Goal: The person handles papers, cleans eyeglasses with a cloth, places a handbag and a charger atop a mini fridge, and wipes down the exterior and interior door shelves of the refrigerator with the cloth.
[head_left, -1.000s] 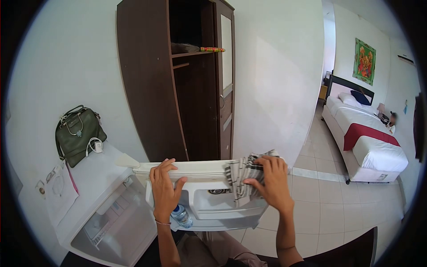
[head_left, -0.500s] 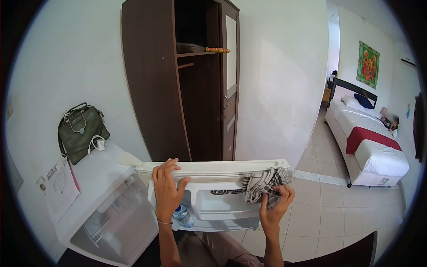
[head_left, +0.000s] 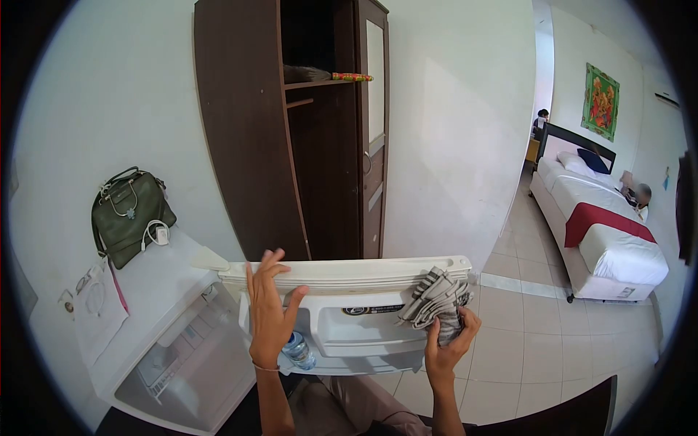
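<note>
The open door [head_left: 342,269] of a small white fridge stretches across in front of me, its shelf side facing me. My right hand [head_left: 449,349] grips a bunched black-and-white checked cloth [head_left: 435,304] against the door's right end. At the door's left part, my left hand [head_left: 270,316] has its fingers spread and holds nothing; whether it touches the door edge I cannot tell. Just below that hand a clear water bottle [head_left: 299,354] with a blue cap stands in the lower door shelf. The fridge interior [head_left: 182,363] shows at the lower left.
On the fridge top [head_left: 171,280] are a green handbag [head_left: 132,214], a white charger [head_left: 158,234] and papers [head_left: 102,312]. Behind the door stands a dark wardrobe [head_left: 243,131] with a broom [head_left: 320,75]. A bed [head_left: 603,218] and two people are farther right.
My left hand's fingers have lifted and spread at the door. The checked cloth is folded differently in my right hand and sits a little off the door's top edge.
</note>
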The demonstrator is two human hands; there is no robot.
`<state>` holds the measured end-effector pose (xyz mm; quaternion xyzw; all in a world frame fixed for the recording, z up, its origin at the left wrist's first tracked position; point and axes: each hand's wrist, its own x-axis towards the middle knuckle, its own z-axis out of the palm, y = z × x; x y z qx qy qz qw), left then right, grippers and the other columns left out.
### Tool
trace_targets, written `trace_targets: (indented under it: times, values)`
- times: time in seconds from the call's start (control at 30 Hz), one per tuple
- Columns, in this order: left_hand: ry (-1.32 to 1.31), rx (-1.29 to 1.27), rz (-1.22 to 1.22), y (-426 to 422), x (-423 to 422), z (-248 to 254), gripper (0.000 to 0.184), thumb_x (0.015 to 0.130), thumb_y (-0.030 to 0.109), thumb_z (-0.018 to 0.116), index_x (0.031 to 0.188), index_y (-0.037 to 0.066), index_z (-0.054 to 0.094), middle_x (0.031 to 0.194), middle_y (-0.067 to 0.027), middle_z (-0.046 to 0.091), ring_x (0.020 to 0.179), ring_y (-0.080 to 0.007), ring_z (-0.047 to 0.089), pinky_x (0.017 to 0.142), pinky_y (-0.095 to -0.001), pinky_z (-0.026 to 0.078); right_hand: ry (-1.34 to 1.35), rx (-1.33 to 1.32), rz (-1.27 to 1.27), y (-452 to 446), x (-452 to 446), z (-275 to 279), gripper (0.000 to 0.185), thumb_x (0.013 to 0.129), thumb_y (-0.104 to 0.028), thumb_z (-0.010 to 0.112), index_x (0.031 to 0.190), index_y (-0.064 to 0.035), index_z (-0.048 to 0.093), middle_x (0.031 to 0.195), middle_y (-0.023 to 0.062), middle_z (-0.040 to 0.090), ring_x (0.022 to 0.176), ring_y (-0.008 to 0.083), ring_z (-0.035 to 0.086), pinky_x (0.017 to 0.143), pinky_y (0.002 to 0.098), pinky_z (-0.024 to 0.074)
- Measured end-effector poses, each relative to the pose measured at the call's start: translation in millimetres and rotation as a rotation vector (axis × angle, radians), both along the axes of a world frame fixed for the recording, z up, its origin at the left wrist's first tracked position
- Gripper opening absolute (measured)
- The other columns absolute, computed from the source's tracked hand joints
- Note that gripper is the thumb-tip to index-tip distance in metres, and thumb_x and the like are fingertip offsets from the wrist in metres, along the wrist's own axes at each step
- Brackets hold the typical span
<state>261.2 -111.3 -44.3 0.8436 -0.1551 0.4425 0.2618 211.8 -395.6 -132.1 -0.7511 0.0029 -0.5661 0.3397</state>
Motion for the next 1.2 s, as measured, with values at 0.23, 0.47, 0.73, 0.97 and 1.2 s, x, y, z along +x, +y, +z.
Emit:
trace_targets:
  times: [0.23,0.47,0.73,0.97,1.2]
  values:
    - [-0.314,-0.042,-0.423,-67,-44,-56,0.026,0.085,0.014,0.075,0.106,0.008,0.062,0.100,-0.0092,0.065,0.085,-0.0297,0.064,0.079,-0.0425,0.051,-0.063,0.111,0.094,-9,-9,-42,0.050,0.078,0.003,0.072,0.121,0.0026,0.047,0.111,0.0174,0.050,0.102,0.0303,0.051,0.089,0.0372,0.0431]
    - [0.088,0.176,-0.292,-107,-31,-101,0.018,0.092,0.025,0.069,0.086,0.010,0.063,0.080,-0.0050,0.062,0.075,-0.0214,0.061,0.071,-0.0342,0.046,0.129,0.226,0.252,-10,-21,-43,0.059,0.077,0.002,0.073,0.125,0.0010,0.038,0.112,0.0116,0.041,0.104,0.0224,0.048,0.094,0.0342,0.0407]
    - [-0.008,0.264,-0.227,-107,-24,-110,0.031,0.093,0.028,0.069,0.070,0.012,0.057,0.065,-0.0006,0.051,0.061,-0.0178,0.052,0.060,-0.0329,0.038,0.068,0.264,0.204,-5,12,-36,0.064,0.078,-0.002,0.076,0.126,-0.0013,0.033,0.113,0.0118,0.038,0.102,0.0212,0.046,0.093,0.0340,0.0404]
    - [-0.007,0.213,-0.234,-109,-26,-107,0.030,0.091,0.026,0.071,0.068,0.011,0.057,0.063,-0.0010,0.051,0.058,-0.0185,0.051,0.060,-0.0333,0.037,-0.121,0.346,0.355,-12,20,-134,0.050,0.084,0.002,0.063,0.123,-0.0013,0.031,0.111,0.0120,0.040,0.105,0.0198,0.046,0.096,0.0327,0.0382]
    - [0.025,0.207,-0.241,-109,-28,-107,0.029,0.090,0.024,0.071,0.069,0.011,0.057,0.063,-0.0019,0.051,0.059,-0.0196,0.051,0.061,-0.0344,0.037,0.006,0.298,0.219,-4,10,-53,0.060,0.077,0.004,0.073,0.121,-0.0033,0.032,0.109,0.0083,0.037,0.102,0.0188,0.043,0.095,0.0309,0.0353]
